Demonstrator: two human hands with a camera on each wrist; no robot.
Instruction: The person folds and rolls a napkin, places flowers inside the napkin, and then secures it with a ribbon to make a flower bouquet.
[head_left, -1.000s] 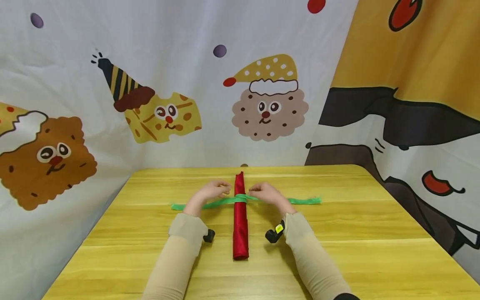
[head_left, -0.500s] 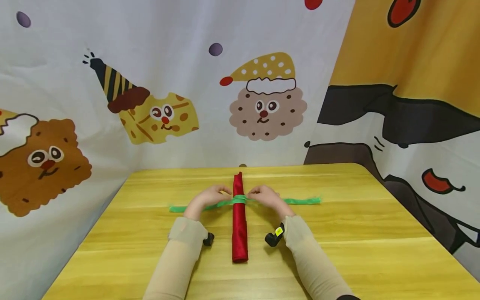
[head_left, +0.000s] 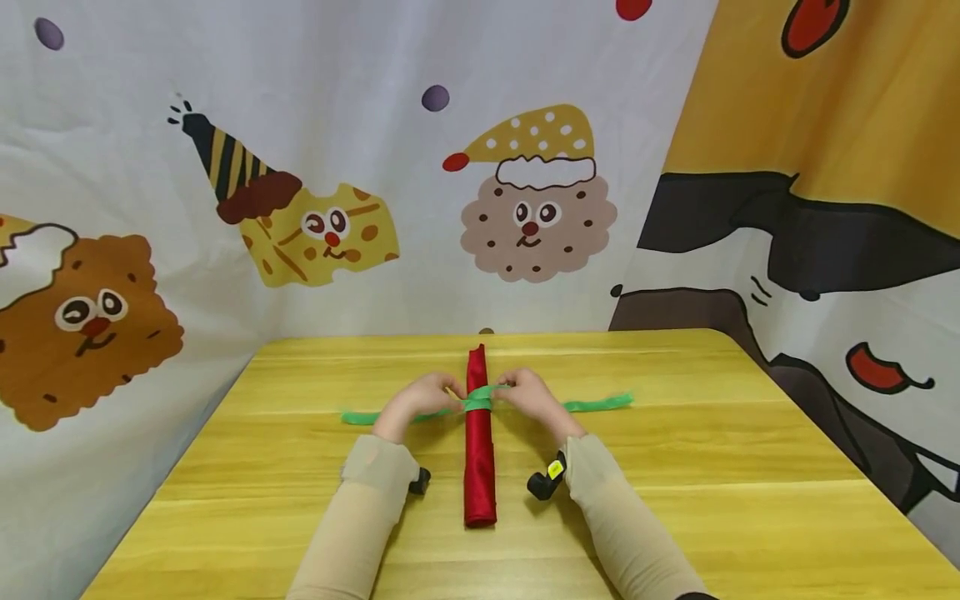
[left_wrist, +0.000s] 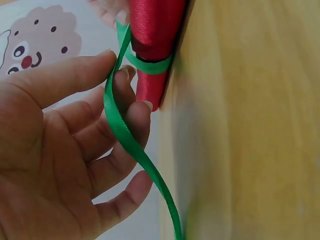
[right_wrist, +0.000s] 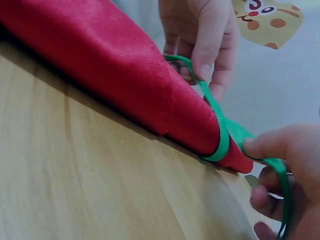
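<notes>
A rolled red satin cloth [head_left: 480, 479] lies lengthwise on the table, with a green ribbon [head_left: 477, 401] looped around its far half. On the left of the roll my left hand [head_left: 422, 402] pinches one length of ribbon. The left wrist view shows that ribbon [left_wrist: 118, 122] between thumb and index finger, its tail running down past the other curled fingers. To the right, my right hand [head_left: 531, 394] holds the other length close beside the roll. In the right wrist view the right thumb [right_wrist: 260, 146] presses this ribbon against the fingers, and the tail hangs down behind.
The wooden table [head_left: 712, 467] extends to both sides. Loose ribbon ends [head_left: 600, 404] lie out left and right. Behind the table hangs a white curtain [head_left: 420, 283] with cartoon prints. A black wrist camera [head_left: 546, 482] sits by the right cuff.
Both hands have come in close to the roll and pinch the ribbon. Its right length now rises at a slant from the loop, and the right tail has drawn slightly inward.
</notes>
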